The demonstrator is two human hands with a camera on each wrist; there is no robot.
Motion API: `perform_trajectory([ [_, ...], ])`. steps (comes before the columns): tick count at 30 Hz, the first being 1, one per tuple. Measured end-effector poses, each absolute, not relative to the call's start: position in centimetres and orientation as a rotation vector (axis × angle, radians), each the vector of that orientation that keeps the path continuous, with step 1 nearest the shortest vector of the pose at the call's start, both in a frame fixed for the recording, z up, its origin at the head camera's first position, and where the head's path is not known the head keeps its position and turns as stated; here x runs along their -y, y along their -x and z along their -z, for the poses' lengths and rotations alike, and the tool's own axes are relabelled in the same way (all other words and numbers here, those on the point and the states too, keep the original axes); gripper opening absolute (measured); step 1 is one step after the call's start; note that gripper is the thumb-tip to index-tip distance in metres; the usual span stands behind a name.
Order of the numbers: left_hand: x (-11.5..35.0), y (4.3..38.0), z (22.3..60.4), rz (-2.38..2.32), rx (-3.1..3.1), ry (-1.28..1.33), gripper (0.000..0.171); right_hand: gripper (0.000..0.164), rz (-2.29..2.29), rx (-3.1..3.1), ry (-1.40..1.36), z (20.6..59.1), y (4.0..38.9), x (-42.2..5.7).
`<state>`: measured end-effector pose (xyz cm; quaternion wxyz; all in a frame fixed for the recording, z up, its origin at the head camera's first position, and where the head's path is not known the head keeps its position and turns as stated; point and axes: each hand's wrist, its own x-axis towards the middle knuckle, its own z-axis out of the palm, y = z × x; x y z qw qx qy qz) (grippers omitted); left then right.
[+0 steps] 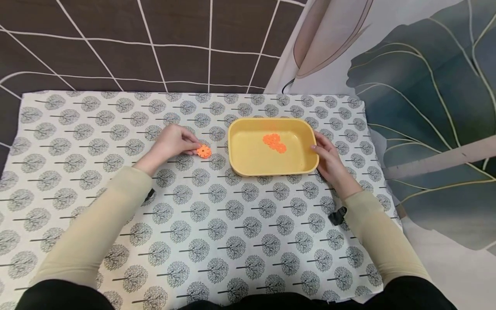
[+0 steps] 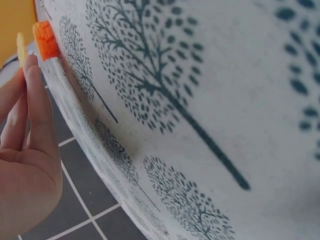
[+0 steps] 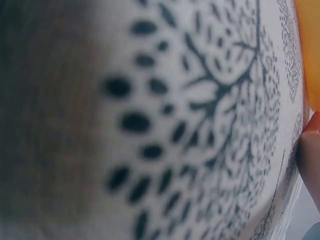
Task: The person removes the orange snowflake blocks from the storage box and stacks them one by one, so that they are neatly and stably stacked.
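Note:
My left hand [image 1: 172, 144] pinches a thin notched disc [image 2: 21, 47] between thumb and fingertips; it shows nearly edge-on in the left wrist view. Close beside those fingertips, an orange stack of notched pieces [image 2: 46, 40] stands on the patterned cloth. From the head view, an orange notched disc [image 1: 204, 151] with a small centre hole shows at the fingertips. A yellow rectangular container [image 1: 248, 160] lies to the right, with a few orange notched discs [image 1: 274, 141] on its floor. My right hand [image 1: 329, 159] grips the container's right end, thumb over the rim.
A white cloth [image 1: 217, 228] printed with dark trees covers the table. Behind its far edge hangs a dark brown sheet with white grid lines [image 1: 174, 64]. At the right is a green-grey leaf-patterned fabric [image 1: 426, 107].

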<state>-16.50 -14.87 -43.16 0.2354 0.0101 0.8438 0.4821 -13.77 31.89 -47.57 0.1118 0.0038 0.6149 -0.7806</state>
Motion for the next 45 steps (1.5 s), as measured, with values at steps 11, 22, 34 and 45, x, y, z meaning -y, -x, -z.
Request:
perform_trajectory([
  [11, 14.3, 16.7, 42.9, -1.198, -2.394, -0.076, 0.019, 0.052, 2.287, -1.803, -0.011, 47.5, 13.9, -31.8],
  [22, 14.3, 16.7, 43.2, -1.159, -2.437, -0.109, 0.015, 0.051, 2.287, -1.809, -0.016, 47.5, 13.9, -31.9],
  [34, 14.2, 16.7, 43.9, -1.179, -2.449, -0.103, 0.015, 0.051, 2.283, -1.797, -0.066, 47.4, 13.9, -31.9],
  [45, 14.0, 17.0, 44.3, -1.136, -2.494, -0.115, 0.015, 0.052, 2.275, -1.811, -0.077, 47.6, 14.0, -32.0],
])
